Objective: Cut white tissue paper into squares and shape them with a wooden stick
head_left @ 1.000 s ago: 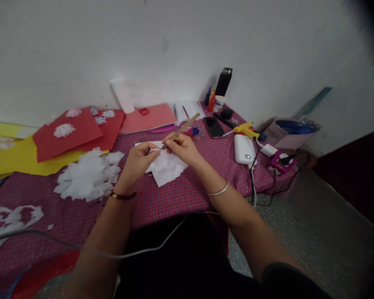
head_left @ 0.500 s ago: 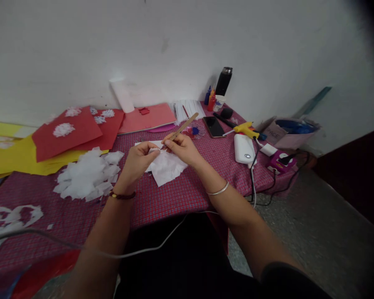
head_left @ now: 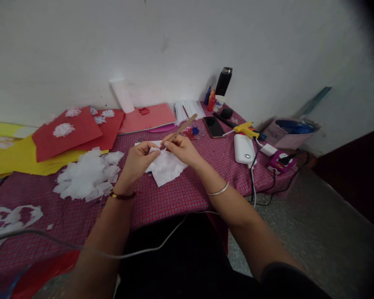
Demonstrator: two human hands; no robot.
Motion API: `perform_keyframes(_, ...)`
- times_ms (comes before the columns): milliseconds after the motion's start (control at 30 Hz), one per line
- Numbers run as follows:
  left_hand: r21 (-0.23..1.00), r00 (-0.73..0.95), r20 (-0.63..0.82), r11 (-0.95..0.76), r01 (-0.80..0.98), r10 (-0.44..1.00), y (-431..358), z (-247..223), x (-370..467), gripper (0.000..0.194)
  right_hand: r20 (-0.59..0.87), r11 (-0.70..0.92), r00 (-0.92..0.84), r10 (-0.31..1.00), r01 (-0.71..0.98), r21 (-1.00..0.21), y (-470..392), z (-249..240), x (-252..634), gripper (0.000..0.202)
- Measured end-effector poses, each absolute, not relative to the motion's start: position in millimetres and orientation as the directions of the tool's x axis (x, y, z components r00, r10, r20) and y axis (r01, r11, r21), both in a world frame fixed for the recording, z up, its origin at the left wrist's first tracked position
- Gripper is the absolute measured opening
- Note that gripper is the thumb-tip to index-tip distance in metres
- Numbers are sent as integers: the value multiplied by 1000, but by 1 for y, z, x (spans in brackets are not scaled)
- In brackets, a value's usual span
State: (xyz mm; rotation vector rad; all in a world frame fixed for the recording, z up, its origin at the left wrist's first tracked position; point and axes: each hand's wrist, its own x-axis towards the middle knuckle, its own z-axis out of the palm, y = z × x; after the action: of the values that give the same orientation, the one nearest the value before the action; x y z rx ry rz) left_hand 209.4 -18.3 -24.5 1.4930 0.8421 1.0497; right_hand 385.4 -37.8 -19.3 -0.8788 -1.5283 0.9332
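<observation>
My left hand [head_left: 140, 161] pinches the upper left edge of a thin white tissue paper sheet [head_left: 168, 169], which drapes down crumpled over the table front. Between the fingers of my right hand [head_left: 183, 149] is a flat wooden stick [head_left: 187, 123], slanting up to the right. Its lower end meets the pinched tissue, close to my left fingertips, and is partly hidden by my fingers. A heap of white tissue pieces [head_left: 87, 174] lies left of my left hand. Beyond my right hand sits a small clear dish [head_left: 195, 131] with red and blue paint.
Red sheets [head_left: 71, 133] with white tissue puffs and yellow paper [head_left: 15, 155] lie at the left. A phone [head_left: 213, 126], a yellow glue gun [head_left: 247, 129], a white power bank [head_left: 244, 148] and small paint bottles [head_left: 211, 99] are at the right. A loose cable [head_left: 137, 252] crosses in front.
Both hands stay in nearly the same place. The stick and my right fingers have shifted very slightly, and the tissue at the pinch is a little more bunched up.
</observation>
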Motion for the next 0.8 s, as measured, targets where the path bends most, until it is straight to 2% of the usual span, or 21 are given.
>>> perform_keyframes(167, 984, 369, 178, -157, -86, 912, -19, -23, 211, 24, 369, 376, -124, 921, 39, -926, -37, -22, 385, 12)
perform_keyframes(333, 980, 370, 197, -187, -63, 908, -20, -24, 212, 24, 372, 371, -115, 921, -29, -928, -35, -24, 385, 13)
perform_keyframes(467, 936, 275, 304, -340, 94, 912, -18, -25, 213, 27, 316, 314, -66, 946, -48, -948, -32, -26, 384, 17)
perform_keyframes(567, 831, 116, 459, -472, 293, 881, -19, -22, 213, 34, 290, 288, -20, 957, -86, -954, -31, -27, 383, 17)
perform_keyframes(633, 792, -7, 536, -500, 351, 844, -22, -18, 213, 29, 284, 284, 18, 959, -101, -953, -30, -28, 383, 16)
perform_keyframes(733, 833, -95, 526, -490, 256, 845, -29, -13, 214, 8, 281, 285, 49, 958, -100, -953, -29, -27, 382, 12)
perform_keyframes(800, 872, 1, 462, -455, 179, 887, -32, -12, 215, 10, 293, 296, 44, 955, -92, -951, -29, -27, 382, 10)
